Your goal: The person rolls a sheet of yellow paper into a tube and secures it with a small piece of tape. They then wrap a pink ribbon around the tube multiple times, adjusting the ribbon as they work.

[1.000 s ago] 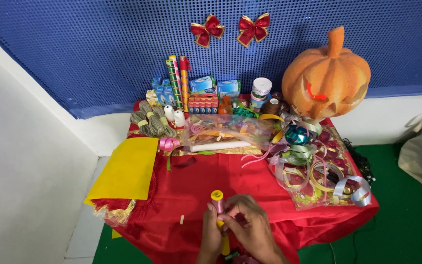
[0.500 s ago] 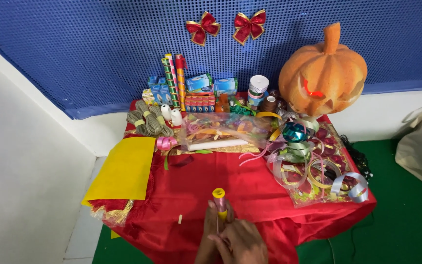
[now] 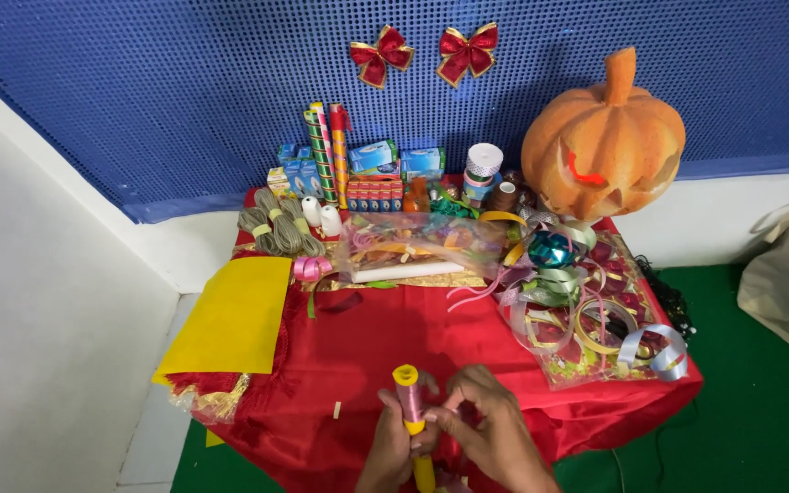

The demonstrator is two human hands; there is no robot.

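Note:
My left hand (image 3: 387, 452) grips a yellow spool (image 3: 410, 406) wound with pink ribbon, held upright over the near edge of a table under a red cloth (image 3: 431, 342). Beside it, my right hand (image 3: 490, 434) pinches the ribbon at the spool's side with fingertips. Both hands sit at the bottom middle of the view, wrists cut off by the frame.
A yellow sheet (image 3: 235, 315) lies at the table's left. Curled ribbons in clear bags (image 3: 586, 315) fill the right, an orange carved pumpkin (image 3: 604, 141) stands back right. Thread rolls, small boxes and wrapping tubes (image 3: 326, 151) line the back. Two red bows (image 3: 426, 53) hang on the blue mesh wall.
The view has shifted slightly; my hands have risen back into sight with the spool, fingers of the right hand now working at its side.

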